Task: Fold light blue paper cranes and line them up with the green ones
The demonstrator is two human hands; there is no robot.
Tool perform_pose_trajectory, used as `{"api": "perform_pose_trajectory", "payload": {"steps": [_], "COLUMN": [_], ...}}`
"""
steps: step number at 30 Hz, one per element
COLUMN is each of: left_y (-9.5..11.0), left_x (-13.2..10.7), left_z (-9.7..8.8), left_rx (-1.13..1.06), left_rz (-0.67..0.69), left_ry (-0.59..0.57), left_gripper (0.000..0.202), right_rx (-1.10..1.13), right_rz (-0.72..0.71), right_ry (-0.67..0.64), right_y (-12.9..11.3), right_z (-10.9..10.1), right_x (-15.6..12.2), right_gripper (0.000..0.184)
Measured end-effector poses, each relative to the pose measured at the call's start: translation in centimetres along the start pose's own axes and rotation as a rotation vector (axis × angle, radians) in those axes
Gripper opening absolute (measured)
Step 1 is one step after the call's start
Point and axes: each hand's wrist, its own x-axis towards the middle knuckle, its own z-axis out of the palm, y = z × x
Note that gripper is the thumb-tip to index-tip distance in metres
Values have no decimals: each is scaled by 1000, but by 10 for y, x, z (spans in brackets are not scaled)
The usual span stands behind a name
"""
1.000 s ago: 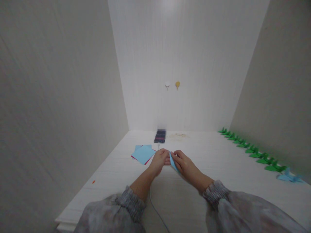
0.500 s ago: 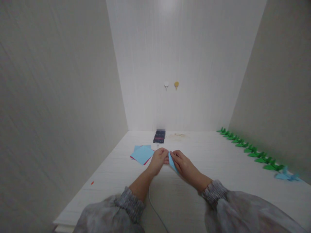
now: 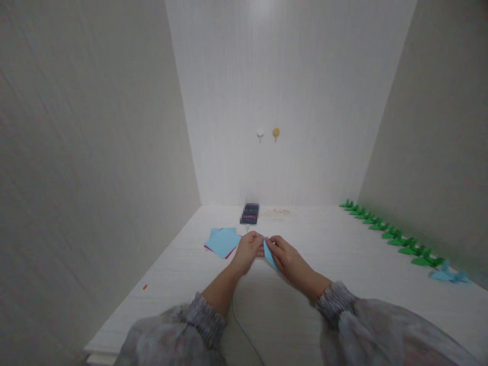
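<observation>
My left hand [image 3: 249, 250] and my right hand [image 3: 287, 258] meet above the middle of the white table [image 3: 343, 264]. Between them they pinch a small folded light-blue paper [image 3: 270, 254], which stands on edge between the fingertips. Fingers of both hands are closed on it. A stack of square sheets [image 3: 223, 241], light blue on top with red showing underneath, lies flat just left of my left hand.
A dark phone-like object [image 3: 249, 213] lies at the back of the table, with a thin cable [image 3: 240, 320] running toward me. Several green folded paper figures [image 3: 385, 231] line the right wall, ending in a light-blue one [image 3: 446, 274]. Two small hooks [image 3: 268, 133] hang on the back wall.
Both hands stay on the blue paper in nearly the same place; the view has shifted very slightly.
</observation>
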Motion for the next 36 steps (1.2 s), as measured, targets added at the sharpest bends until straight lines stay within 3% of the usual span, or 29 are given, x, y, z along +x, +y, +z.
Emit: {"api": "perform_pose_trajectory", "payload": {"steps": [6, 11, 22, 26, 30, 33, 36], "left_y": [-2, -4, -1, 1, 2, 1, 2], "left_x": [1, 2, 2, 1, -1, -2, -3], "left_z": [-1, -3, -4, -3, -2, -2, -2], "left_rx": [39, -40, -56, -14, 61, 102, 153], "left_rz": [3, 5, -4, 11, 82, 172, 228], "left_ry": [53, 15, 33, 43, 66, 40, 24], "left_gripper": [19, 21, 31, 29, 25, 22, 21], "right_rx": [20, 35, 109, 219, 389, 545, 631], "right_rz": [3, 11, -13, 117, 390, 538, 555], "right_ry": [-42, -56, 18, 138, 266, 227, 144], "right_y": [-2, 0, -8, -6, 2, 4, 3], "right_z": [0, 1, -6, -5, 2, 7, 8], "right_x": [0, 0, 2, 1, 0, 0, 1], "right_gripper": [35, 35, 30, 20, 17, 22, 26]}}
